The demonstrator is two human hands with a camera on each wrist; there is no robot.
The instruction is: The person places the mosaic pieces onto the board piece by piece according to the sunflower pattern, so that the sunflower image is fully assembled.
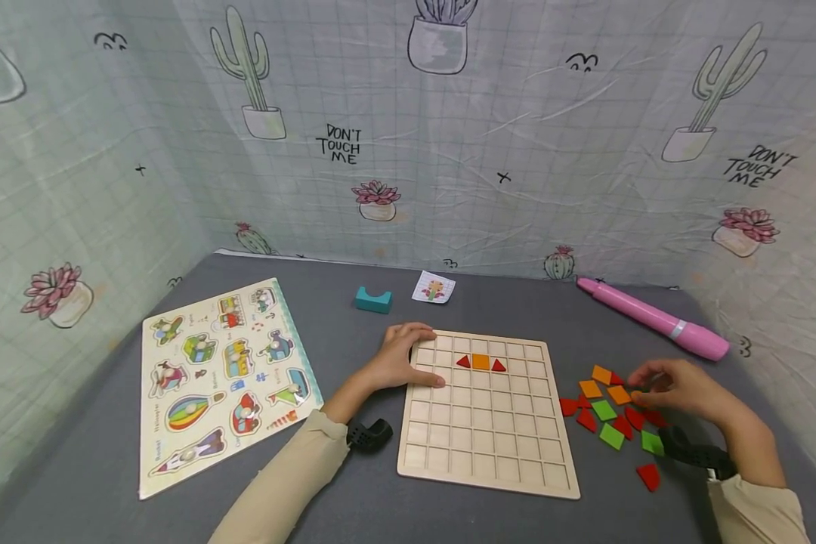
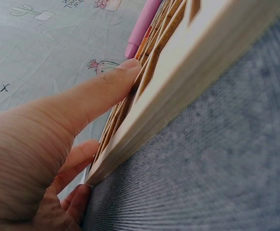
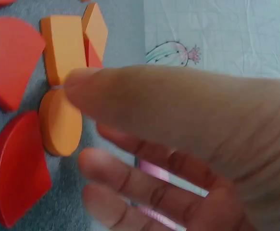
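"Pieces (image 1: pixel 604 410) handy?"

"Right of the grid board (image 1: pixel 486 427). My right fingers (image 1: pixel 655 370) hang loose at them, nothing held; my left fingers (image 1: pixel 408 333) rest relaxed at its far-left corner."

"Best pickup?"

"I'd pinch one by its sides and lift: red ones (image 1: pixel 568 407) crowd the board's right edge; room seems open above."

Grey tabletop (image 1: pixel 517 521), gridded board (image 1: pixel 479 446), picture puzzle (image 1: pixel 226 393), coloured pieces (image 1: pixel 604 410)
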